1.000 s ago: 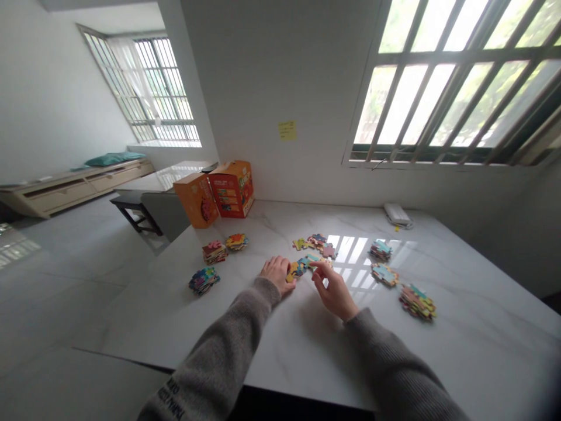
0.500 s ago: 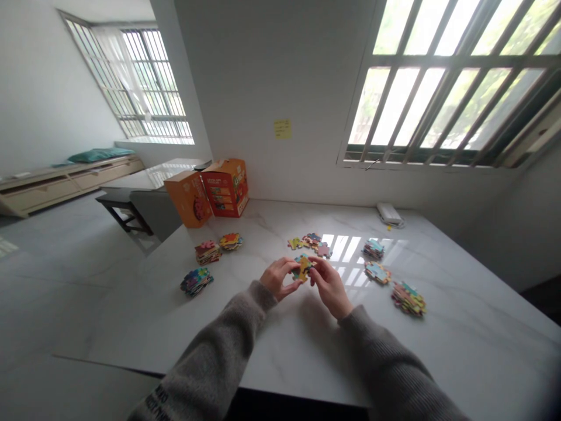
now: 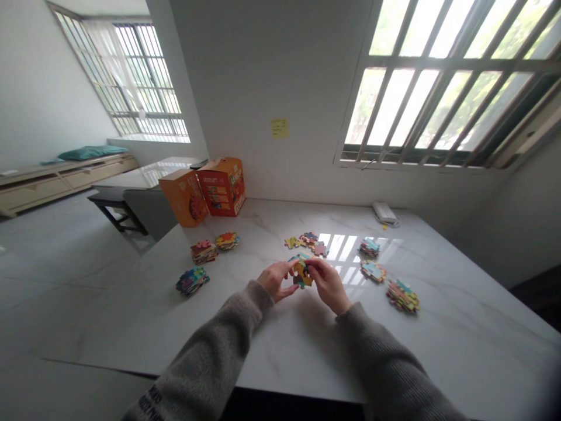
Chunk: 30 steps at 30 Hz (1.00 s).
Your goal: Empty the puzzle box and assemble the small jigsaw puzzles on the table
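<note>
Several jigsaw puzzle pieces, mostly yellow with dark patches, are held between my two hands above the middle of the table. My left hand pinches their left side between thumb and fingers. On the right side my right hand is closed on them too, its fingertips at the edge. Just beyond the hands lies a loose cluster of puzzle pieces, with a pink one nearest. Whether the held pieces are interlocked or only stacked, I cannot tell.
On the left are puzzle stacks: pink-topped, orange and blue-green. Three more stand on the right. Behind them are an orange box and a white device with a cord.
The held pieces have tilted and sit slightly lower, showing more of their yellow face. Both hands keep their grip. The whole view has shifted slightly.
</note>
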Motion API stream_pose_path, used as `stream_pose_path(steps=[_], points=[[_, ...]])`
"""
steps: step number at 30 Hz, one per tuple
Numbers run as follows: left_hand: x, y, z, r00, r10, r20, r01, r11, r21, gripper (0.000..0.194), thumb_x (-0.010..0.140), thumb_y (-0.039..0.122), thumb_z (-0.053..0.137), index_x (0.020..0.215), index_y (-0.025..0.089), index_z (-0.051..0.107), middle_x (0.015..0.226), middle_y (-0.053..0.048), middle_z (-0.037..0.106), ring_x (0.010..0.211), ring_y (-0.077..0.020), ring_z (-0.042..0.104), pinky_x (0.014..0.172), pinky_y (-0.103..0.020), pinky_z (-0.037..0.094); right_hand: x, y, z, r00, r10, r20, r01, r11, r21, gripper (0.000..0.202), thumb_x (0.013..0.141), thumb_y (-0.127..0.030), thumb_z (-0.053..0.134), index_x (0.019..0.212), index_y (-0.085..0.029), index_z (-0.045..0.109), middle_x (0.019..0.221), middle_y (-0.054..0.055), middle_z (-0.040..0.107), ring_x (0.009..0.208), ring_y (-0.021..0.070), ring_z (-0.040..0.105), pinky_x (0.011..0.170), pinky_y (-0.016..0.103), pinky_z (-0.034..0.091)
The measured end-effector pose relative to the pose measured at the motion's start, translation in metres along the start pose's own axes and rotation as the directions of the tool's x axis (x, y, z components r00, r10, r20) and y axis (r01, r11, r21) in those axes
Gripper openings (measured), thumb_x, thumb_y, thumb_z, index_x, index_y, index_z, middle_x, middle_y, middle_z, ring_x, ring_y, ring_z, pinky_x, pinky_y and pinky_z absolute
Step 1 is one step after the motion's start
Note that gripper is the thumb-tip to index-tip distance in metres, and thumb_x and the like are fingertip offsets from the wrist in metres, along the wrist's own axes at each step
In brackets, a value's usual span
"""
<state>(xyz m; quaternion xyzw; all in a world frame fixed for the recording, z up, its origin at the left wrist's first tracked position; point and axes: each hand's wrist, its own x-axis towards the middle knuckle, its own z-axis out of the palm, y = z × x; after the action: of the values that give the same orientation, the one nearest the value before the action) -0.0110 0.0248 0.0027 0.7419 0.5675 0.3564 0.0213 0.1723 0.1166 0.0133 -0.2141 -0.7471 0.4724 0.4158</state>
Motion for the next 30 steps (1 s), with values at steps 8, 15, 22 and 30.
stream_pose_path(steps=[8, 15, 22, 30], points=[[0.0, 0.0, -0.006, 0.998, -0.026, -0.063, 0.027, 0.999, 0.028, 0.059, 0.079, 0.038, 0.067, 0.131, 0.016, 0.05, 0.09, -0.005, 0.064, 0.073, -0.0167, 0.057, 0.079, -0.034, 0.05, 0.005, -0.002, -0.009, 0.998, -0.015, -0.054, 0.016, 1.0, 0.016, 0.029, 0.096, -0.035, 0.047, 0.114, -0.019, 0.062, 0.094, 0.007, 0.065, 0.073, 0.0158, 0.062, 0.065, 0.031, 0.053], [0.0, 0.002, -0.01, 0.996, -0.052, -0.072, 0.056, 0.997, 0.061, 0.058, 0.078, 0.041, 0.068, 0.128, 0.016, 0.053, 0.089, -0.005, 0.065, 0.073, -0.017, 0.057, 0.078, -0.033, 0.05, 0.004, -0.008, -0.014, 1.0, 0.015, 0.019, -0.016, 0.998, 0.055, 0.032, 0.095, -0.038, 0.05, 0.119, -0.019, 0.056, 0.085, 0.004, 0.064, 0.069, 0.0149, 0.061, 0.068, 0.032, 0.054], [-0.001, 0.0, -0.007, 0.992, -0.077, -0.099, 0.076, 0.997, -0.006, 0.062, 0.082, 0.033, 0.065, 0.139, 0.019, 0.046, 0.087, -0.003, 0.066, 0.071, -0.0161, 0.057, 0.078, -0.034, 0.051, -0.005, -0.008, 0.002, 0.985, 0.004, 0.175, -0.01, 0.999, 0.034, 0.044, 0.095, -0.038, 0.051, 0.136, -0.024, 0.044, 0.077, -0.003, 0.052, 0.06, 0.012, 0.055, 0.061, 0.028, 0.051], [-0.001, 0.012, 0.001, 0.961, -0.263, -0.081, 0.184, 0.833, -0.521, 0.065, 0.082, 0.026, 0.066, 0.143, 0.019, 0.042, 0.075, 0.002, 0.058, 0.067, -0.0115, 0.058, 0.073, -0.029, 0.053, -0.002, -0.006, 0.001, 0.989, -0.009, 0.149, 0.001, 0.999, 0.052, 0.045, 0.095, -0.038, 0.05, 0.137, -0.024, 0.043, 0.075, -0.003, 0.052, 0.061, 0.0127, 0.056, 0.062, 0.029, 0.051]])
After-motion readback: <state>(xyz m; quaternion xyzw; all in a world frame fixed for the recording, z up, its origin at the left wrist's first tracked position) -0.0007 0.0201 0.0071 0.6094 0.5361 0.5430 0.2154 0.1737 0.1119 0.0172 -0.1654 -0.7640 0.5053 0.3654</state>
